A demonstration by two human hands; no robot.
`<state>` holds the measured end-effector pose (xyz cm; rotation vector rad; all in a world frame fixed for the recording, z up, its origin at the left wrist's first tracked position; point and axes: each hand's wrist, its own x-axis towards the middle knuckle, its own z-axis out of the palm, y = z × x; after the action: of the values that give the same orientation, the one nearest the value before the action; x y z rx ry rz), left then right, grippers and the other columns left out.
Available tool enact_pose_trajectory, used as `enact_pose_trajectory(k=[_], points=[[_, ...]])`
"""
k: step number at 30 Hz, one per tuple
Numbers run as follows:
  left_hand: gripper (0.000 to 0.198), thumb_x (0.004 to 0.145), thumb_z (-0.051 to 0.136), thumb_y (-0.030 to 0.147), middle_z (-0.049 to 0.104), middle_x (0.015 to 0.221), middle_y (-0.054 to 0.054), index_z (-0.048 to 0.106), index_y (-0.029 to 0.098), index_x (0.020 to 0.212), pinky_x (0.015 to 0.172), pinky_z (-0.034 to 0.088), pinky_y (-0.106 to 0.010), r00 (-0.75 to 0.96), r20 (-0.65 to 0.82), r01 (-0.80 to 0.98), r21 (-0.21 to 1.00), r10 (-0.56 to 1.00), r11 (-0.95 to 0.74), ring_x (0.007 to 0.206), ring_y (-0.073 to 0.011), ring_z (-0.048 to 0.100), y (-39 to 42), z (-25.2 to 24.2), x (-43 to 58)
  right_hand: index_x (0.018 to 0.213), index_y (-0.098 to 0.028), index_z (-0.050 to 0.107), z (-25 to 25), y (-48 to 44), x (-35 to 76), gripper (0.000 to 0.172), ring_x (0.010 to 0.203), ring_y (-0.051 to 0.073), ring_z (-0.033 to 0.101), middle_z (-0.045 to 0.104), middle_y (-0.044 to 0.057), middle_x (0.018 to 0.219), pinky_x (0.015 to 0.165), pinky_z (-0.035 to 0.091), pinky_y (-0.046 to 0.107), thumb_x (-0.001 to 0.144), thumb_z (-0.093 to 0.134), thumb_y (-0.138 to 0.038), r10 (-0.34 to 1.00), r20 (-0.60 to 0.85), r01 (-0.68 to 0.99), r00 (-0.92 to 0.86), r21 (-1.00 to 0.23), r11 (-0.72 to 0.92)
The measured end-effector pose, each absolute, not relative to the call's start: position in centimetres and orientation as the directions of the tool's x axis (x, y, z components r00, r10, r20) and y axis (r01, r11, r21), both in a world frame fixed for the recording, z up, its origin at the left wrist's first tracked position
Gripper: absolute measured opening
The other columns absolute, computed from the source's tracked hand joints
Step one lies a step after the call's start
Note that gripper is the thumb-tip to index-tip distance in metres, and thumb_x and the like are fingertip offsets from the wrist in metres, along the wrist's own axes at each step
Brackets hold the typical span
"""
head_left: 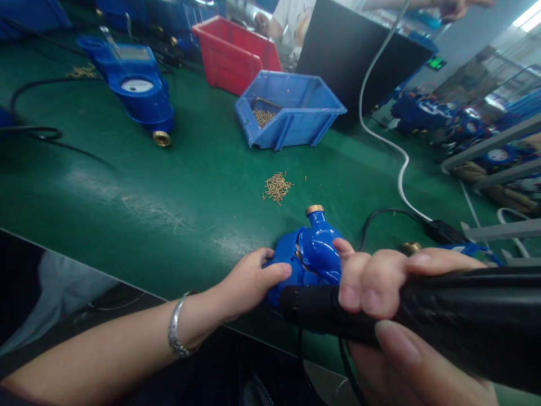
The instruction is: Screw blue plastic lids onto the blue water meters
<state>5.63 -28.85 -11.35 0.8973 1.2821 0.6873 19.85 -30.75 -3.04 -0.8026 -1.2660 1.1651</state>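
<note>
**Blue housing (316,248) steadied on the left, black tool (465,321) gripped on the right, bad angle on both**

Can't make out the tool's working end: lost in the dark beside the housing's near side, so no telling if touching or just in front. Can't see its back end either, thanks to the right edge. Same problem with the housing's underside. Top right, mostly blur: blue units around a grey rack (499,141). At the top, only bits of a co-worker (291,22) behind a red bin (228,65).

Surface-wise, a green table (203,186) with pale scuffs. On it, near the front edge and between both hands, the housing, brass threaded end pointing away. Past that, a loose heap of brass screws (276,187), plus one stray to the right. Farther back, a blue bin (296,131) with more small brass bits inside. Upper left, a blue meter (135,87) with a white dial. Over to the right, a dark panel (350,51) and a wavy white cable (401,149).

Now the left hand (249,276): in from lower left, silver bracelet (180,327) at the wrist, thumb on top, fingers moderately spread around the housing, partly out of sight. And the right hand (376,282): curled tightly around the tool, thumb on the near side, with one fingertip by the housing, contact unclear.
</note>
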Motion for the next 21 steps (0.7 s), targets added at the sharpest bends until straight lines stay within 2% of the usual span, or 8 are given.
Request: enact_pose_trajectory(k=[6, 11, 15, 18, 21], points=[[0.067, 0.063, 0.057, 0.05, 0.06, 0.107, -0.017, 0.05, 0.006, 0.112, 0.083, 0.043, -0.038, 0.189, -0.504, 0.045, 0.862, 0.843, 0.505, 0.099, -0.0319, 0.054, -28.8, -11.3, 5.6, 0.102, -0.022, 0.042, -3.6, -29.9, 20.3, 0.032, 0.069, 0.01, 0.053, 0.051, -0.006, 0.071, 0.103, 0.034, 0.046, 0.075, 0.057, -0.011, 0.894, 0.408, -0.221, -0.185, -0.904, 0.367], [0.067, 0.065, 0.056, 0.051, 0.059, 0.11, -0.016, 0.048, 0.006, 0.115, 0.086, 0.042, -0.039, 0.186, -0.492, 0.059, 0.87, 0.85, 0.49, 0.102, -0.0318, 0.054, -28.7, -11.5, 5.5, 0.107, -0.026, 0.045, -3.1, -30.0, 20.1, 0.038, 0.066, 0.011, 0.054, 0.051, -0.006, 0.069, 0.102, 0.036, 0.045, 0.074, 0.06, -0.013, 0.934, 0.328, -0.229, -0.14, -0.929, 0.291], [0.071, 0.068, 0.055, 0.053, 0.054, 0.118, -0.019, 0.043, 0.005, 0.119, 0.092, 0.038, -0.041, 0.177, -0.455, 0.125, 0.89, 0.873, 0.439, 0.107, -0.0313, 0.051, -28.4, -11.1, 5.4, 0.111, -0.029, 0.047, -2.4, -29.7, 20.7, 0.047, 0.064, 0.012, 0.055, 0.052, -0.005, 0.067, 0.093, 0.046, 0.041, 0.07, 0.064, -0.012, 0.916, 0.334, -0.29, -0.22, -0.919, 0.266], [0.075, 0.068, 0.056, 0.055, 0.052, 0.122, -0.02, 0.042, 0.005, 0.122, 0.096, 0.035, -0.043, 0.125, -0.405, 0.185, 0.906, 0.906, 0.38, 0.11, -0.0319, 0.049, -28.0, -10.9, 5.4, 0.109, -0.025, 0.05, -2.3, -28.9, 20.9, 0.044, 0.066, 0.012, 0.055, 0.053, -0.004, 0.068, 0.085, 0.051, 0.036, 0.07, 0.064, -0.011, 0.922, 0.344, -0.382, -0.178, -0.888, 0.258], [0.072, 0.068, 0.056, 0.054, 0.054, 0.12, -0.02, 0.044, 0.005, 0.12, 0.094, 0.037, -0.043, 0.127, -0.398, 0.144, 0.914, 0.909, 0.38, 0.109, -0.0318, 0.051, -27.6, -11.0, 5.5, 0.104, -0.026, 0.052, -2.1, -27.8, 21.0, 0.04, 0.063, 0.012, 0.053, 0.05, -0.004, 0.066, 0.078, 0.052, 0.035, 0.068, 0.066, -0.015, 0.919, 0.351, -0.401, -0.178, -0.879, 0.258]])
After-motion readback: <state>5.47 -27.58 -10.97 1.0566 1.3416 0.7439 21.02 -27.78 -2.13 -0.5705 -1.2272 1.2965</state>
